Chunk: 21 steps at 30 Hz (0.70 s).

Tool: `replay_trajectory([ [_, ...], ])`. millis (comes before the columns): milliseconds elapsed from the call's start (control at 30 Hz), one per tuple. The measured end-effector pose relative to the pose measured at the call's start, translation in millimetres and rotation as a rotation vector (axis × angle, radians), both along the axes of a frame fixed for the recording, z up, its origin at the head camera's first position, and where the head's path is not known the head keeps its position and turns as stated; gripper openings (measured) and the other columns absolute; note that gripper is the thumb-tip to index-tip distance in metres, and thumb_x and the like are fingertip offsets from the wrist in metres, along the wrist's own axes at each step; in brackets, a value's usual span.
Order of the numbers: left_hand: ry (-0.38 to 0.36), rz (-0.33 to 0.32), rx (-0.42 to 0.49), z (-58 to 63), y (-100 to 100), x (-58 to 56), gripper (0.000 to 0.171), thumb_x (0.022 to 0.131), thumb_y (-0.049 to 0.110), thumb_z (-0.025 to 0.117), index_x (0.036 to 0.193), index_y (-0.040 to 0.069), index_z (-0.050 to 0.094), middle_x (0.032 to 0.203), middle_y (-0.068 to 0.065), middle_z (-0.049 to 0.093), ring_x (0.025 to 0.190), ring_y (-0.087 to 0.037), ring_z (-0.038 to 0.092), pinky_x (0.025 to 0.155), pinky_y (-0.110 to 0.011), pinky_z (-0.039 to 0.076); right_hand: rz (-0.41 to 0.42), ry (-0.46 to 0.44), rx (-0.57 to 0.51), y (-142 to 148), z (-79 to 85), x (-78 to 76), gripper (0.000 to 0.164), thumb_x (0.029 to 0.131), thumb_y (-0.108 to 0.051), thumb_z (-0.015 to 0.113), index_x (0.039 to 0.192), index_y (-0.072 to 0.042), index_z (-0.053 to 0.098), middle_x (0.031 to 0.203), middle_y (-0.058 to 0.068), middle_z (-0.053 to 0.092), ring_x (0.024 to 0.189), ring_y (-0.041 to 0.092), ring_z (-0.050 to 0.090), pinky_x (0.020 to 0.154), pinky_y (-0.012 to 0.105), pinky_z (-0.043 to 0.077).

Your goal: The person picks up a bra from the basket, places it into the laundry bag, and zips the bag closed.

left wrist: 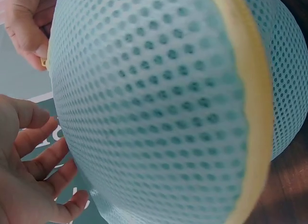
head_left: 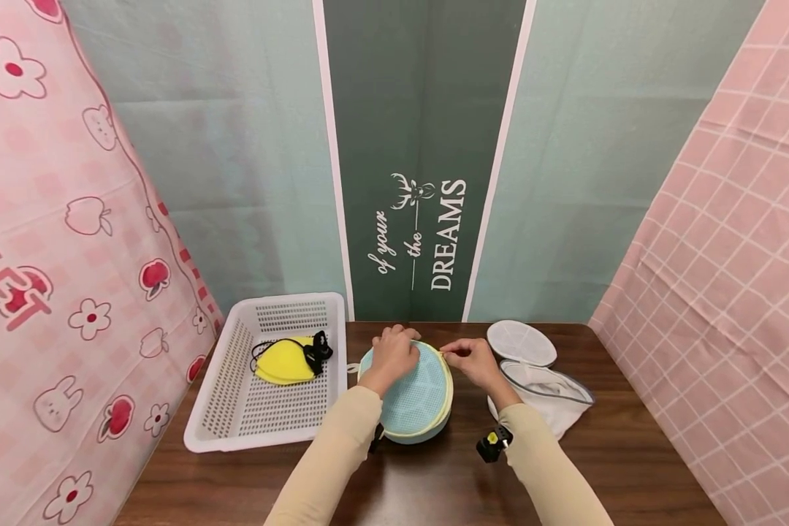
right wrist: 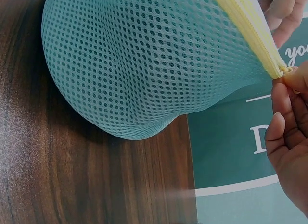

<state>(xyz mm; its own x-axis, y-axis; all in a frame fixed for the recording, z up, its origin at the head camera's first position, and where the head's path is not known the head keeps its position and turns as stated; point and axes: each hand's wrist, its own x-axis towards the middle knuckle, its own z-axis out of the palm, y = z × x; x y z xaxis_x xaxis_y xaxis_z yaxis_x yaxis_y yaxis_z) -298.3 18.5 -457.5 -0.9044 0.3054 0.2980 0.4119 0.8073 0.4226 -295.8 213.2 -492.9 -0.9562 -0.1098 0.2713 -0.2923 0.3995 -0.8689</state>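
Note:
A round light-blue mesh laundry bag (head_left: 410, 402) with a yellow zipper edge (right wrist: 245, 22) stands on the table between both hands. My left hand (head_left: 394, 356) lies over the far left part of its top; in the left wrist view the loosely spread fingers (left wrist: 50, 159) reach the mesh surface. At the bag's far right edge, my right hand (head_left: 476, 363) pinches the yellow zipper pull between thumb and fingertips, as the right wrist view shows at close range. A small white loop (head_left: 353, 368) sticks out on the bag's left side.
On the left stands a white plastic basket (head_left: 200, 427) holding a yellow cup-shaped item (head_left: 286, 363) with black straps. Right of the bag lies a white mesh bag (head_left: 552, 398) with grey trim, its round white lid (head_left: 521, 343) folded back. Curtains hang around the wooden table (head_left: 434, 489).

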Motion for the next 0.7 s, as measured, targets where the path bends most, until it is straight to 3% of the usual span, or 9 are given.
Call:
replay_trajectory([
  [133,-0.022,-0.015,-0.055,0.2,1.9,1.5,0.025,0.087,0.017,0.057,0.109,0.015,0.069,0.099,-0.009,0.051,0.089,-0.026,0.042,0.069,-0.042,0.034,0.019,-0.003,-0.007,-1.2,0.3,-0.4,0.008,0.080,0.001,0.068,0.086,-0.001,0.074,0.085,0.010,0.069,0.074,0.018,0.061,0.062,0.027,0.048],
  [267,-0.042,-0.030,-0.068,-2.0,2.4,1.5,0.020,0.087,0.017,0.057,0.103,0.015,0.068,0.099,-0.010,0.043,0.092,-0.027,0.034,0.070,-0.041,0.030,0.023,0.000,0.004,-2.7,2.7,0.3,0.009,0.080,0.001,0.068,0.086,-0.002,0.074,0.084,0.008,0.069,0.072,0.018,0.060,0.061,0.027,0.048],
  [433,-0.058,-0.051,-0.065,-5.7,1.5,0.5,0.009,0.087,0.017,0.057,0.094,0.014,0.062,0.097,-0.007,0.050,0.092,-0.027,0.045,0.072,-0.045,0.036,0.019,0.020,0.029,-3.4,5.0,0.1,0.009,0.079,0.003,0.067,0.084,-0.001,0.074,0.081,0.007,0.068,0.069,0.017,0.059,0.059,0.027,0.048],
  [533,-0.075,-0.062,-0.058,-7.5,1.3,0.3,0.014,0.087,0.017,0.058,0.098,0.013,0.065,0.092,-0.005,0.055,0.087,-0.026,0.053,0.070,-0.045,0.043,0.012,0.017,0.026,-3.0,4.7,-0.3,0.009,0.079,0.003,0.067,0.084,-0.002,0.074,0.081,0.007,0.068,0.070,0.018,0.060,0.059,0.028,0.048],
  [700,-0.075,-0.058,-0.030,-10.2,1.2,1.3,0.017,0.086,0.017,0.059,0.100,0.012,0.069,0.089,-0.005,0.056,0.083,-0.024,0.053,0.066,-0.040,0.048,0.011,0.019,0.033,-2.7,2.7,-1.1,0.009,0.079,0.003,0.068,0.084,-0.003,0.074,0.080,0.006,0.068,0.071,0.018,0.060,0.059,0.027,0.048],
])
